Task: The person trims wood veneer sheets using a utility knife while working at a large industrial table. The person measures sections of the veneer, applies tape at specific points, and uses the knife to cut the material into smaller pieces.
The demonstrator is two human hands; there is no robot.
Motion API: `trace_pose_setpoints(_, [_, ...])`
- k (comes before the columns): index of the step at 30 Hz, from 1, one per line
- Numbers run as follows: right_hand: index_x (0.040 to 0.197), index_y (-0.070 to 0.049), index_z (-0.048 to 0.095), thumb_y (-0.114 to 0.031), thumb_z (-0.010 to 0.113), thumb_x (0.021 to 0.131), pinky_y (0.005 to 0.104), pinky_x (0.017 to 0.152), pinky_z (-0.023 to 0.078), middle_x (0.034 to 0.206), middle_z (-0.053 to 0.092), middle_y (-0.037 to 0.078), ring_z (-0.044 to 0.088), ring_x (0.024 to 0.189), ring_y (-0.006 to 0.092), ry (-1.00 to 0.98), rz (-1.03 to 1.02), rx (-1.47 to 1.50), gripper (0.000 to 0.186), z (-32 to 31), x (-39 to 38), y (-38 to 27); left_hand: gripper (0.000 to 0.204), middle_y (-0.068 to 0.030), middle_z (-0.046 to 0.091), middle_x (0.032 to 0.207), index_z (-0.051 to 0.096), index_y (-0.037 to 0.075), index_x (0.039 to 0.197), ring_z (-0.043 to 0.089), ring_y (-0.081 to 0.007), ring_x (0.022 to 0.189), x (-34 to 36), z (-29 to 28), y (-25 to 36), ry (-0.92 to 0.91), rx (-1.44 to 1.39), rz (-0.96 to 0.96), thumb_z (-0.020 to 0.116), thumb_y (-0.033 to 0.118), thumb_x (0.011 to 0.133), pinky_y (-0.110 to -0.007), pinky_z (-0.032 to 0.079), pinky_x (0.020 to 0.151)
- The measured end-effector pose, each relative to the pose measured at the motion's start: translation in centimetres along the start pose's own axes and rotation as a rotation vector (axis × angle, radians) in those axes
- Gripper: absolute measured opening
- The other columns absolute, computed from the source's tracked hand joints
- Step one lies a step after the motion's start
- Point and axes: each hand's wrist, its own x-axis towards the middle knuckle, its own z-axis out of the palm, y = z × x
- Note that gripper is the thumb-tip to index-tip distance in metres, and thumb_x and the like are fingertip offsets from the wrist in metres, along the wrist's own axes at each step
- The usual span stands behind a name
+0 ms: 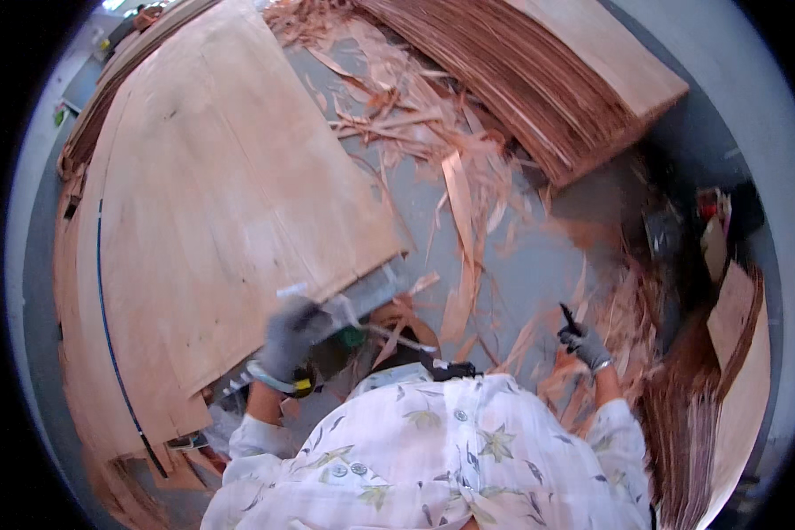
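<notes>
My left hand (293,340), in a grey glove and smeared by motion, is at the near edge of a broad sheet of pale veneer (225,177); whether it grips anything is unclear. A long, thin dark strip (106,309) lies along the sheet's left side. My right hand (585,346), also gloved, is closed on a slim black tool (568,314), held above the floor to the right, apart from the sheet.
Torn veneer strips (458,238) litter the grey floor (530,269). A thick veneer stack (503,66) stands at the back right, another (724,397) at near right. Dark clutter (671,234) sits at the right. Layered sheets (132,62) edge the far left.
</notes>
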Motion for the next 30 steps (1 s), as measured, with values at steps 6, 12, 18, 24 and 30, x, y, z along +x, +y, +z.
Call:
trace_pose_setpoints(6, [0.128, -0.001, 0.045, -0.005, 0.061, 0.084, 0.0303, 0.092, 0.043, 0.118, 0.056, 0.009, 0.056, 0.104, 0.0172, -0.377, -0.468, 0.38, 0.047, 9.0, 5.5, -14.7, 0.013, -0.0114, 0.06, 0.087, 0.059, 0.007, 0.091, 0.058, -0.0251, 0.074, 8.2, 12.1, 6.7, -0.606, -0.869, -0.009, 0.055, 0.014, 0.081, -0.034, 0.047, 0.067])
trace_pose_setpoints(12, [0.114, -0.003, 0.058, -0.008, 0.061, 0.084, 0.0236, 0.07, 0.042, 0.096, 0.061, 0.002, 0.052, 0.078, 0.008, -0.66, -0.248, 0.381, 0.03, 8.7, 11.0, -23.7, 0.014, -0.0128, 0.059, 0.078, 0.061, 0.003, 0.09, 0.059, -0.0284, 0.073, 18.2, 14.3, 10.6, -0.398, -0.327, 0.18, 0.062, 0.012, 0.079, -0.033, 0.046, 0.065])
trace_pose_setpoints(18, [0.127, 0.002, 0.045, -0.011, 0.06, 0.086, 0.0269, 0.085, 0.045, 0.114, 0.058, 0.009, 0.055, 0.098, 0.0132, -0.988, -0.267, 0.123, 0.046, 2.1, 20.4, -26.8, 0.015, -0.0076, 0.065, 0.078, 0.065, 0.004, 0.09, 0.059, -0.0132, 0.07, 21.8, 18.0, 11.6, -0.125, -0.392, -0.181, 0.068, 0.009, 0.077, -0.028, 0.047, 0.064])
trace_pose_setpoints(24, [0.128, 0.004, 0.043, -0.015, 0.062, 0.085, 0.0276, 0.091, 0.041, 0.116, 0.057, 0.01, 0.053, 0.102, 0.014, -1.143, -0.296, 0.08, 0.051, 0.7, 25.9, -30.1, 0.016, -0.0111, 0.059, 0.069, 0.061, 0.001, 0.078, 0.054, -0.015, 0.062, 25.6, 19.9, 12.3, -0.039, -0.304, -0.303, 0.066, 0.017, 0.077, -0.03, 0.044, 0.058])
trace_pose_setpoints(30, [0.138, -0.002, 0.032, -0.014, 0.055, 0.089, 0.0281, 0.094, 0.037, 0.115, 0.057, 0.009, 0.051, 0.105, 0.0144, -1.296, -0.243, 0.024, 0.055, 2.4, 28.0, -35.1, 0.018, -0.0136, 0.061, 0.069, 0.062, 0.001, 0.078, 0.057, -0.0161, 0.061, 28.7, 17.5, 12.0, 0.014, -0.238, -0.346, 0.063, 0.019, 0.08, -0.033, 0.045, 0.057])
